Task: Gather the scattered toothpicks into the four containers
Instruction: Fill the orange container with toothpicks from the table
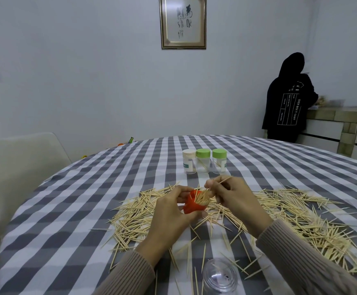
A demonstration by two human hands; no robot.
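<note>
Round bench with grey-check cloth, plain wall behind. Landmark: red container, tilted, mouth facing away from me and to the right. My left hand grips it from its near-left side. My right hand, just right of it, pinches a toothpick, long axis slanting up-right, lower tip toward the mouth. A bundle already stands in the mouth. Loose toothpicks lie all round the red container, most to its right, so right hand is nearer. Three lidded jars beyond it; clear cup nearer me.
</note>
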